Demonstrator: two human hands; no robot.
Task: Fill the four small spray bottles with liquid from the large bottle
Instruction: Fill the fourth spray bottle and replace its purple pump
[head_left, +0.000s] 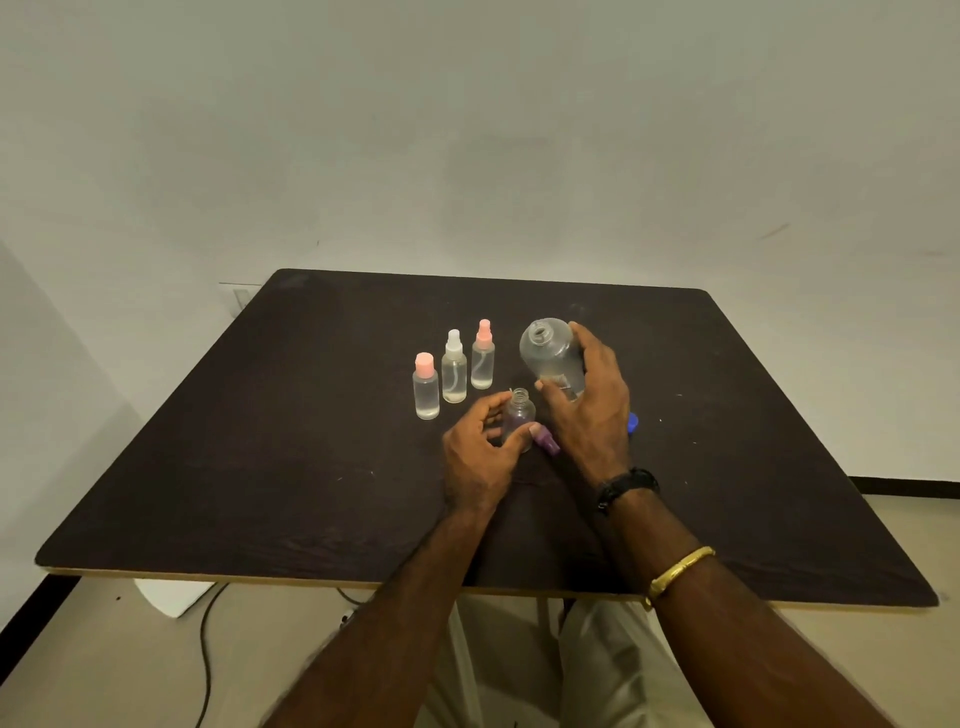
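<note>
Left hand (480, 457) holds upright small bottle (519, 415) | right hand (592, 410) grips large bottle (550, 353), neck tilted far-left

Dark square table (234, 493) bears three capped clear plastic bottles (454, 376); at their four o'clock, an uncapped bottle (519, 413), purple cap (549, 445).

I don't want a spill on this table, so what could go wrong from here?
The small open bottle has a narrow neck, so liquid from the large bottle in the right hand may run down its side, though the left hand grips it. The purple spray cap lies right beside it and could get wet or knocked. The three capped bottles stand close by and might be toppled.
</note>
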